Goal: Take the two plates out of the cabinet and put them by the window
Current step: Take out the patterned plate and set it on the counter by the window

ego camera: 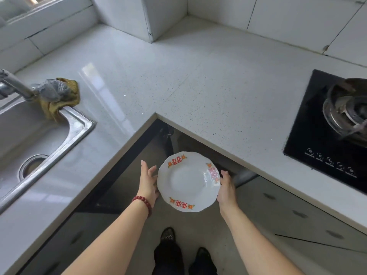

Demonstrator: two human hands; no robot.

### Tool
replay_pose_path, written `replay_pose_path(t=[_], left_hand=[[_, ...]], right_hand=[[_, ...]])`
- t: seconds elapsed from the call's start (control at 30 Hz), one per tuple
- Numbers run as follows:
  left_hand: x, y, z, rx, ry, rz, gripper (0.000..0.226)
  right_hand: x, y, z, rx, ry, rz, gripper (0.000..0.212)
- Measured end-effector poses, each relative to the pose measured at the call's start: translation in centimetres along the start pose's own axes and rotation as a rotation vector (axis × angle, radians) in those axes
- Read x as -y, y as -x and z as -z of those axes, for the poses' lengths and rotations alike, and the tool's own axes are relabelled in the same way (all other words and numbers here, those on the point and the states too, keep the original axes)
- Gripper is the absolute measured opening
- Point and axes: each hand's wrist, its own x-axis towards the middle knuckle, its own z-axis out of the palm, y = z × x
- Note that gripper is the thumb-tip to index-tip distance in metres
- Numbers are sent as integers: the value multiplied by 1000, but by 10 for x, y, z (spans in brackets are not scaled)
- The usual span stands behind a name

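The fingers [152,170] of the left hand [148,182] are spread and curve against the left rim of a white plate [187,181], while the right hand [226,188] presses its palm and fingers against the opposite rim, so the plate is clasped between both hands. The plate faces up, tilted slightly, with red and orange motifs printed at three spots on its scalloped rim. It is held in the air below the level of the worktop [178,76], just in front of the inner corner of the L-shaped surface and the dark cabinet opening [158,147] beneath it. Only one plate can be made out; whether a second lies under it cannot be told. A bracelet of red beads [144,204] circles the left wrist. On the left part of the worktop a steel sink [79,126] is set in, with a tap [16,85] over it and a yellow cloth [61,100] draped at its far corner. At the right edge sits a black gas hob [325,135]. The window ledge [39,8] runs along the far left corner. Two dark shoes [168,235] stand on the floor below.
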Motion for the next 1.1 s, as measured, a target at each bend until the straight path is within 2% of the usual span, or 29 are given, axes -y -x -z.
replay_pose_path(t=[0.33,0.47,0.6,0.7,0.83,0.97,1.1], left_hand=[[-38,84,25,-83,133,-89,80],[-54,107,36,-86,143,-142,79],[-68,129,48,-82,180,-201,81],[-76,144,61,-105,232,-251,81],[-84,163,86,-172,290,-303,78],[-89,182,118,-248,370,-347,74],[-91,201,157,-340,440,-392,68]], right_hand=[[52,68,-14,111,141,111,49],[78,89,-20,163,110,158,47],[101,110,-33,238,133,220,30],[116,122,-47,317,169,257,33],[129,131,-74,406,217,309,25],[131,144,-111,519,215,289,46],[126,163,-153,611,227,301,23]])
